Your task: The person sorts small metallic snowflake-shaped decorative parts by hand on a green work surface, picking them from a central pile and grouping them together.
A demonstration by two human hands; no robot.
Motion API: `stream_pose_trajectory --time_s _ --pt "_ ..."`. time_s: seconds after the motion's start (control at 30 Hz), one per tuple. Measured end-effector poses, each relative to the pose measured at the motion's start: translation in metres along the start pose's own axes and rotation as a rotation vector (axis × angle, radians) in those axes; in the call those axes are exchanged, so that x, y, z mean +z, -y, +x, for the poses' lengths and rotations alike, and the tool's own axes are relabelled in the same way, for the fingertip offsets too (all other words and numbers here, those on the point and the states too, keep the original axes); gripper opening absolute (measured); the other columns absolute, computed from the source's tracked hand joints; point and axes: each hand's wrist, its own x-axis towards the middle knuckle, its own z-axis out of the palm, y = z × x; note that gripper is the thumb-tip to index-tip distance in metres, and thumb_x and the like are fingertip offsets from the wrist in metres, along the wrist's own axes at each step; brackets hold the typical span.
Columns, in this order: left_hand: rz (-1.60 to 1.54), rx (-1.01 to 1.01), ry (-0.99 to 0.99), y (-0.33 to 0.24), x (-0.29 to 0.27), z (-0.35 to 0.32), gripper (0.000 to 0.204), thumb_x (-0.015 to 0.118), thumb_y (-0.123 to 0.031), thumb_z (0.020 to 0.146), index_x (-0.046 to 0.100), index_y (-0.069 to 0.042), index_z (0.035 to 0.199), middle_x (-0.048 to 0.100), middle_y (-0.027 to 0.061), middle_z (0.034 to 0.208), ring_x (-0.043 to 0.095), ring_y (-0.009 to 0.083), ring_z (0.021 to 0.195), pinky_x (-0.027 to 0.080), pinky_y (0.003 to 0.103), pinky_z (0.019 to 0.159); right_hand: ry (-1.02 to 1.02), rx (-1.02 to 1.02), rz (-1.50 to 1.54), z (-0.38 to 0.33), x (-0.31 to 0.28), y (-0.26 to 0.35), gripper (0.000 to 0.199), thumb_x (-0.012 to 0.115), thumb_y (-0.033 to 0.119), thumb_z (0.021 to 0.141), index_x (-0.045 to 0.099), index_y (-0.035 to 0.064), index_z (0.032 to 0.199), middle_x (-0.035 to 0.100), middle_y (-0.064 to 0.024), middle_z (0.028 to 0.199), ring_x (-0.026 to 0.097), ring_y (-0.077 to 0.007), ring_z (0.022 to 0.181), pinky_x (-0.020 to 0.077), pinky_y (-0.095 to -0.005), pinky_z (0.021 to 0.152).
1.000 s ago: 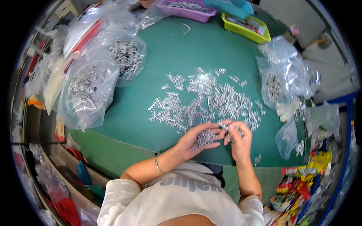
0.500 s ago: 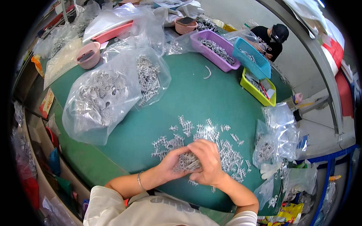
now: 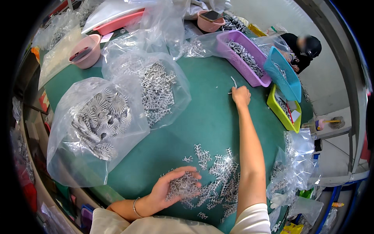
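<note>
The left hand [image 3: 171, 187] cups a loose heap of small grey metal parts [image 3: 183, 186] above the green table [image 3: 202, 121], likely to spill, while the outstretched right hand [image 3: 240, 96] pinches a thin curved metal piece [image 3: 233, 82].

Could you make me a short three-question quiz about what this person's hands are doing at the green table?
1. True or false: the right hand is stretched out to a thin curved piece near the purple bin.
2. What does the left hand cup?
A. a handful of small grey parts
B. a pink bowl
C. a glove
3. What colour is the table top?

Key: 1 true; 2 A; 3 green.
</note>
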Motion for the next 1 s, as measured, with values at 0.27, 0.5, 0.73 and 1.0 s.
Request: stream_pose_trajectory --time_s 0.27,0.5,0.73,1.0 --pt "-0.053 0.049 0.09 0.0 -0.006 -0.003 0.031 0.045 -0.016 0.089 0.051 0.0 0.115 0.053 0.0164 0.109 0.056 0.0285 0.1 0.048 0.043 0.086 0.391 -0.032 0.489 -0.001 -0.044 -0.013 0.016 0.061 0.011 0.073 0.061 -0.0026 0.081 0.062 -0.0136 0.07 0.057 -0.0188 0.053 0.0437 -0.0298 0.047" --pt "0.035 0.042 0.049 0.0 -0.005 -0.002 0.028 0.043 -0.018 0.089 0.053 -0.004 0.112 0.053 0.0168 0.108 0.055 0.0297 0.098 0.048 0.044 0.082 0.416 -0.08 1.218 0.076 -0.121 -0.005 0.024 0.054 0.013 0.087 0.054 -0.0081 0.099 0.06 -0.0145 0.084 0.055 -0.0161 0.064 0.0441 -0.0255 0.051" --pt "0.032 0.047 0.01 0.0 -0.004 -0.005 0.027 0.043 -0.018 0.088 0.054 -0.005 0.109 0.055 0.0158 0.105 0.054 0.03 0.096 0.047 0.046 0.079 0.315 -0.271 0.998 0.027 -0.112 -0.01 0.035 0.054 0.021 0.088 0.05 -0.0058 0.112 0.057 -0.015 0.106 0.055 -0.0218 0.095 0.0464 -0.033 0.079" --pt "0.015 0.059 0.108 0.007 -0.008 -0.004 0.033 0.044 -0.018 0.088 0.049 -0.002 0.117 0.056 0.0152 0.108 0.057 0.029 0.098 0.048 0.046 0.084 0.557 -0.777 -0.006 -0.203 -0.155 -0.093 0.055 0.061 0.033 0.081 0.045 0.0074 0.126 0.037 -0.0176 0.134 0.032 -0.0364 0.125 0.0252 -0.045 0.104"
